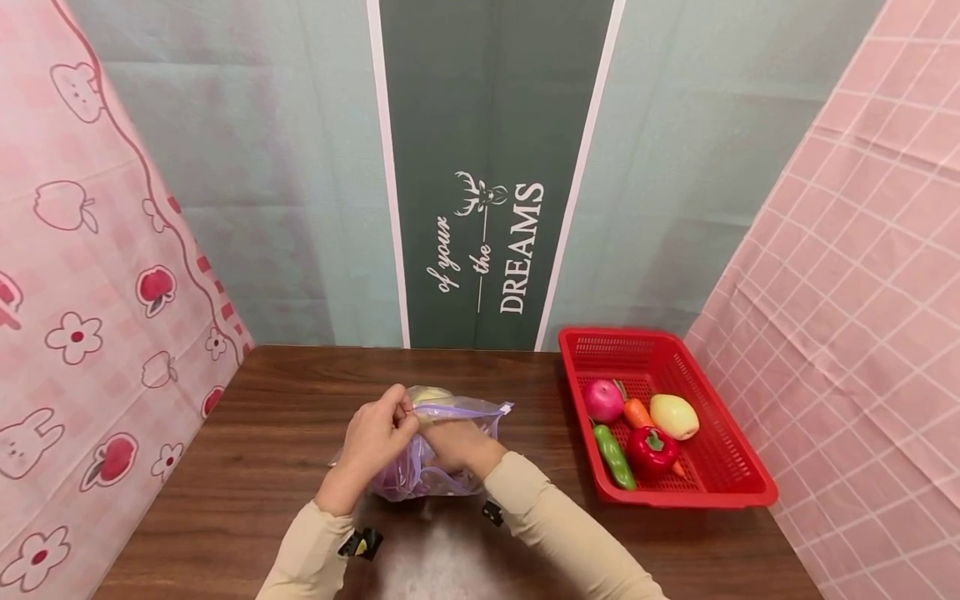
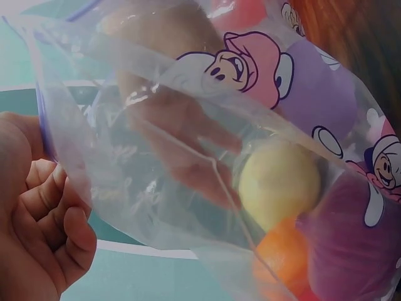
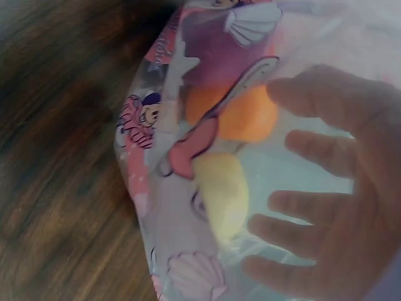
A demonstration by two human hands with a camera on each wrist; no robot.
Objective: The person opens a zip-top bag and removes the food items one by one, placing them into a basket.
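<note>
Zip bag [image 2: 125,200] sits lower centre of the head frame, over the bench [image 1: 255,433]. The left hand [image 1: 375,437] has its grip pinched on the rim, probably to hold the mouth wide for the right hand [image 1: 457,443], fingers [image 3: 288,235] spread inside, gripping nothing. Clear, purple-edged, cartoon-printed plastic bulges around yellow, orange and purple produce [image 2: 279,182].

Left sleeve [image 1: 303,550]: 1, long, plain beige, lightly creased. Right sleeve [image 1: 577,537]: 1, matching. Left wrist unit [image 1: 361,544]: 1, small, black, blocky, yellow patch visible from here. Right wrist unit [image 1: 492,512]: 1, black. Left hand [image 1: 375,437], right hand [image 3: 332,188]: both bare.
</note>
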